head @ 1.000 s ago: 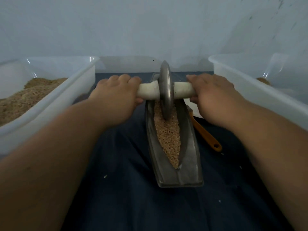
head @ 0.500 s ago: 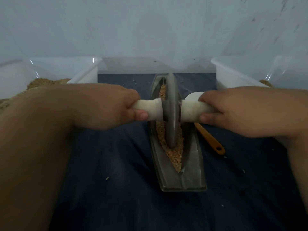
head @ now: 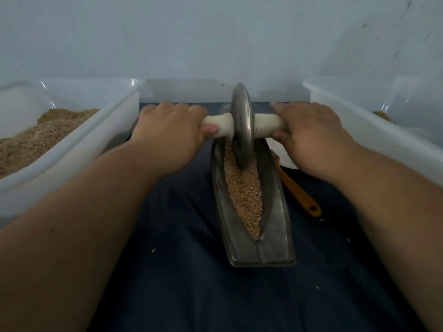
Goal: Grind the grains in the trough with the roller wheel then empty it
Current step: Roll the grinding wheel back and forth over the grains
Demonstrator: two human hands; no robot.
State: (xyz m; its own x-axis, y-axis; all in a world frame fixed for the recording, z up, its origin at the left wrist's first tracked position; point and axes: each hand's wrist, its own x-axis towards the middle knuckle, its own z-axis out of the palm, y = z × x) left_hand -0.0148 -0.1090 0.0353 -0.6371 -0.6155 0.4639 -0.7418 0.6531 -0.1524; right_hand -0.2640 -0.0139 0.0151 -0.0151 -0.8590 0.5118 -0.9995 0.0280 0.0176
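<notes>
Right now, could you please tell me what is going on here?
A person is grinding grains in a metal trough. The left hand and the right hand each grip one end of the white handle through the roller wheel, which stands in the trough's far part. Grains fill the groove, so it is not yet emptied. An orange-handled tool lies beside the trough.

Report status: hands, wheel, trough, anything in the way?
Left hand and right hand grip the roller wheel by its handle ends. Wheel in grains, far end of trough. Orange-handled tool beside trough, off the track.
</notes>
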